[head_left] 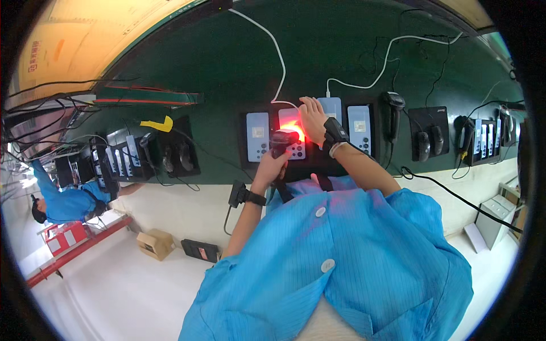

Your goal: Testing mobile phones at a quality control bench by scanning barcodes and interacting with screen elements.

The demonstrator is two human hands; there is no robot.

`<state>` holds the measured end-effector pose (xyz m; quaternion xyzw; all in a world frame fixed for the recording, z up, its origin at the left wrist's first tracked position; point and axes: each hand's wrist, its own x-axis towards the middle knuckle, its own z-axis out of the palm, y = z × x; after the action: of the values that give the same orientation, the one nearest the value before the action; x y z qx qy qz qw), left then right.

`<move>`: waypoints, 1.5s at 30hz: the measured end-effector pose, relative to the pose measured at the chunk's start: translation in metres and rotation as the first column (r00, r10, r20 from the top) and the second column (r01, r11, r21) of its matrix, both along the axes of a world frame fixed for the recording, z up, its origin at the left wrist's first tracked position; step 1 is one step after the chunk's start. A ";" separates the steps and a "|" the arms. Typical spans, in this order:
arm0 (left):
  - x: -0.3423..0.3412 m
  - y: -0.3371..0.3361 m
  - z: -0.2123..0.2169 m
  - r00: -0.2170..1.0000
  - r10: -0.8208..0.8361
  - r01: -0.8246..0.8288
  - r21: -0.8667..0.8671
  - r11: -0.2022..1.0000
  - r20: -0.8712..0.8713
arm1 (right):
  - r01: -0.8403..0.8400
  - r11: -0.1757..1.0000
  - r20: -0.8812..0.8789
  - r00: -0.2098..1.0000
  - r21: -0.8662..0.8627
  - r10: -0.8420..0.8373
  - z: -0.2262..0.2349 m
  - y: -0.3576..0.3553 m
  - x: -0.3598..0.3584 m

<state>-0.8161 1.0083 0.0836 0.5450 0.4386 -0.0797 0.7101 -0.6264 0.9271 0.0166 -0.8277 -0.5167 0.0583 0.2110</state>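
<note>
My left hand (271, 166) grips a black handheld scanner (282, 140), which throws a red glow onto the middle pale-blue keypad device (296, 149). My right hand (313, 115) rests flat on the upper part of that lit device, fingers spread, with a black band on the wrist. A similar pale-blue device (257, 136) lies to its left, and two more (359, 127) lie to its right, all on the dark green bench (227, 62). A white cable (277, 51) runs to the lit device.
A second black scanner (393, 105) stands right of the devices, then a black pad with two mice (427, 136) and more devices (483, 139). Left are another device set (122, 156), mice (179, 156) and yellow tape (157, 124). A person in blue (65, 202) works far left. Boxes (154, 243) sit on the floor.
</note>
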 end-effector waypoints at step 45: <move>0.081 -0.004 -0.064 0.950 0.081 0.232 0.854 0.465 -0.302 | 0.377 0.926 -0.724 0.628 -0.038 -0.285 0.069 -0.138 0.041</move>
<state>-0.7349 1.0044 0.0195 0.8323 0.4942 0.0442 0.2471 -0.5850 0.7888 0.0859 -0.8052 -0.2342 0.3063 0.4506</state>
